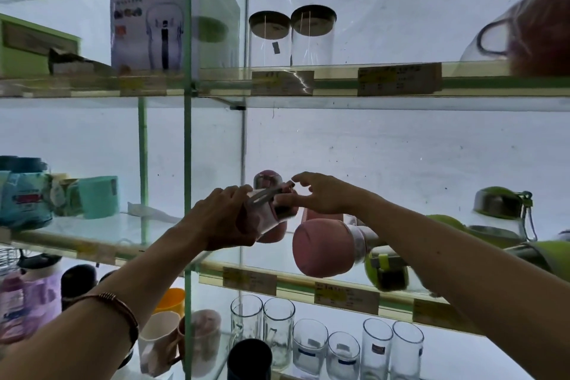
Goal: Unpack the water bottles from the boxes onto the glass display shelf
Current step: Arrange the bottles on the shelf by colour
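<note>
Now, at the middle glass shelf (172,231), my left hand (222,219) wraps the body of a small pink water bottle (268,210), tilted, just above the shelf near the green upright. My right hand (314,194) hovers at its cap end, fingers loosely spread, fingertips touching its strap. It looks light, rigid and probably smooth, so I judge a full grip round the middle safest. Another pink bottle (324,247) lies on its side nearby; glass all around calls for gentle setting down.
</note>
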Demonstrator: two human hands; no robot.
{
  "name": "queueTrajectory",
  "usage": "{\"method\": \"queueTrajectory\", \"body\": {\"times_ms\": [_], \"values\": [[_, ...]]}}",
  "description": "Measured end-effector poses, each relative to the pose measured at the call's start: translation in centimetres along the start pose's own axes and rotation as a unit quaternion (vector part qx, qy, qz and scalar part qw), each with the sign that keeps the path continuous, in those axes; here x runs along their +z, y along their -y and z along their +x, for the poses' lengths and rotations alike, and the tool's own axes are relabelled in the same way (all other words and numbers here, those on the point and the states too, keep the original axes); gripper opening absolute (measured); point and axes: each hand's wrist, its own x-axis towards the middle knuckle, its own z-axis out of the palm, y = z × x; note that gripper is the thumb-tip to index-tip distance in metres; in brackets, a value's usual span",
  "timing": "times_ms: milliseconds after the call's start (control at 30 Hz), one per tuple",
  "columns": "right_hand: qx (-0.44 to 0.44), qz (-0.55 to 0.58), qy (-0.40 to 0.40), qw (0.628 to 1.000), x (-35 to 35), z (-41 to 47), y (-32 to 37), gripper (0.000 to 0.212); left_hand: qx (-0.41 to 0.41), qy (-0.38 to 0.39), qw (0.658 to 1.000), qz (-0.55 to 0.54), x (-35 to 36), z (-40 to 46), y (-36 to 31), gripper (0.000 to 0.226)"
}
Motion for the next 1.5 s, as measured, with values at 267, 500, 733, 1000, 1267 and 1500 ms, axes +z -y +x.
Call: {"method": "queueTrajectory", "body": {"times_ms": [267, 500, 733, 1000, 1267, 1500], "values": [[0.024, 0.292, -0.025, 0.956, 0.1, 0.9, 3.0, 0.064, -0.050, -0.135, 0.985, -0.094, 0.0, 0.7, -1.0, 0.084], [0.046, 0.282, -0.075, 0.955, 0.8, 3.1, 5.0, 0.072, -0.108, -0.192, 0.932, -0.287, 0.8, -0.9, -2.8, 0.086], [-0.018, 0.215, -0.059, 0.975, 0.6, 3.5, 4.6, 0.035, -0.098, -0.103, 0.908, -0.394, 1.6, -2.8, -1.9, 0.074], [-0.075, 0.110, -0.027, 0.991, 2.8, 5.0, 3.8, 0.046, -0.109, -0.066, 0.911, -0.393, 3.1, -3.3, -0.9, 0.078], [-0.089, 0.046, 0.020, 0.995, 2.7, 6.4, 3.9, 0.047, -0.137, -0.029, 0.913, -0.384, 3.8, -3.1, 0.0, 0.082], [-0.092, 0.034, 0.037, 0.995, 1.8, 6.4, 3.5, 0.057, -0.121, 0.002, 0.929, -0.351, 3.8, -3.1, 0.2, 0.095]]}}
